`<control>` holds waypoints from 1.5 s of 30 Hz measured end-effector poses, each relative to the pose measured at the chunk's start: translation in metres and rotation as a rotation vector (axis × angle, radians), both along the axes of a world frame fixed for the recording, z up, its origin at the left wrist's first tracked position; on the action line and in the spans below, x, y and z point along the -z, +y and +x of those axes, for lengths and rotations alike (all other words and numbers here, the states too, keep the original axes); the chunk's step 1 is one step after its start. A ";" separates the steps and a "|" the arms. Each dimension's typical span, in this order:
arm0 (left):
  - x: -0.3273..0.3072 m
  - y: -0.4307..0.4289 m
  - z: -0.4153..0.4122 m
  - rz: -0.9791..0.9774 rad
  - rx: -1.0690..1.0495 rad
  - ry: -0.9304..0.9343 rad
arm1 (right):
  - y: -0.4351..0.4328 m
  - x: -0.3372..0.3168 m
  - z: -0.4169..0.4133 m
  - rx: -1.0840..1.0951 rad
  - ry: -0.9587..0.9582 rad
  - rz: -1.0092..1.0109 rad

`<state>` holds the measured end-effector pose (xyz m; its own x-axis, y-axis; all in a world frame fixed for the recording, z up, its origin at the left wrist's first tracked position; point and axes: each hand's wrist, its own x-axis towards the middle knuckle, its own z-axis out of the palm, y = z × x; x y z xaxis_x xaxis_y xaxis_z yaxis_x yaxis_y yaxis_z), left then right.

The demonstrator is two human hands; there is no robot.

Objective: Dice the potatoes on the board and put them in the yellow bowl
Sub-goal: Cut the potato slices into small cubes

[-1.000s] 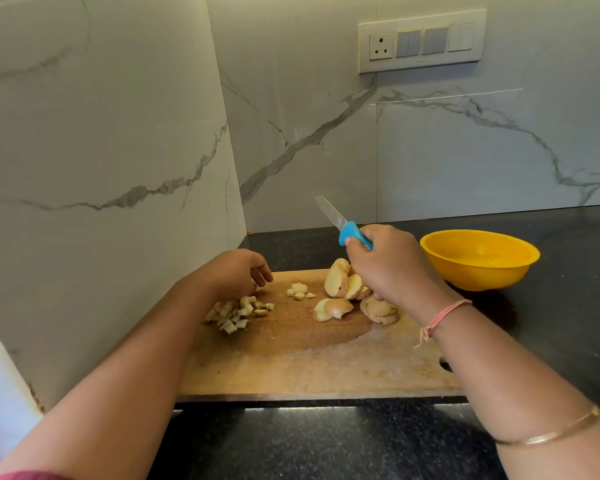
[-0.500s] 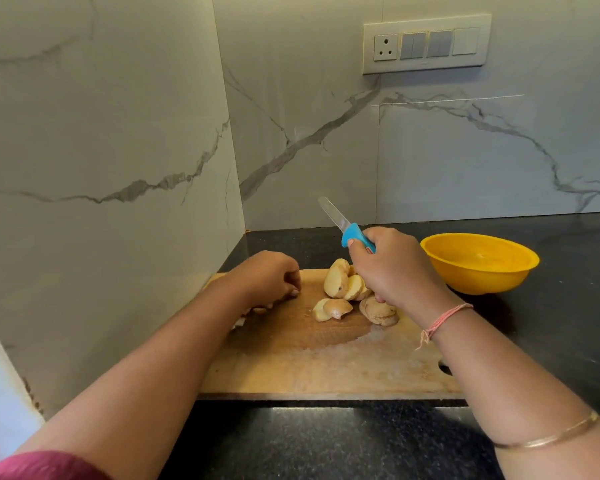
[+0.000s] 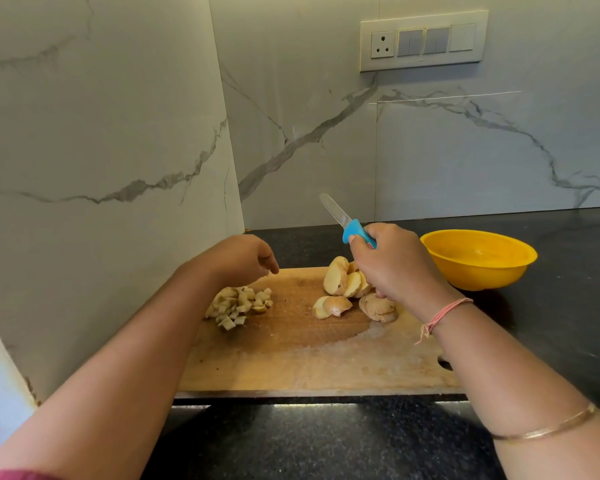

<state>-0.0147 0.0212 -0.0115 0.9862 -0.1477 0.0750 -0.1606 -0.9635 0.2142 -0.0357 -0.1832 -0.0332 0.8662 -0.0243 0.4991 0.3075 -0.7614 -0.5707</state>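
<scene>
While right hand (image 3: pixel 394 266) grips knife (image 3: pixel 344 221), left hand (image 3: pixel 241 258) hangs relaxed.

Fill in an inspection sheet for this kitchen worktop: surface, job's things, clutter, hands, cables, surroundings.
Surface: black counter with a wooden board on it.
Job's things: dice piled at the board's left; potato slices at its far right; yellow bowl on the counter right of the board, no potato seen inside.
Clutter: nothing seen.
Hands: left hand over the dice, fingers loose, holding nothing; right hand grips the knife by its blue handle, blade raised off the board.
Cables: nothing seen.
Surroundings: marbled walls left and behind; switch panel with a socket on the back wall.
</scene>
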 end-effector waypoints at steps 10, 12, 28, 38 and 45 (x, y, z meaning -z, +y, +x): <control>0.024 0.000 -0.005 0.086 0.003 0.030 | -0.001 -0.001 -0.001 -0.003 -0.011 0.011; 0.023 0.001 -0.007 0.121 -0.036 0.020 | -0.001 -0.001 0.000 -0.006 -0.012 0.010; 0.026 0.006 0.017 0.108 -0.093 0.048 | -0.002 -0.001 -0.001 -0.003 -0.033 0.026; 0.020 0.007 0.006 0.092 -0.173 -0.116 | -0.003 -0.001 0.001 0.001 -0.035 0.024; 0.027 0.004 0.004 0.072 -0.080 0.051 | -0.005 -0.001 0.002 0.008 -0.045 0.032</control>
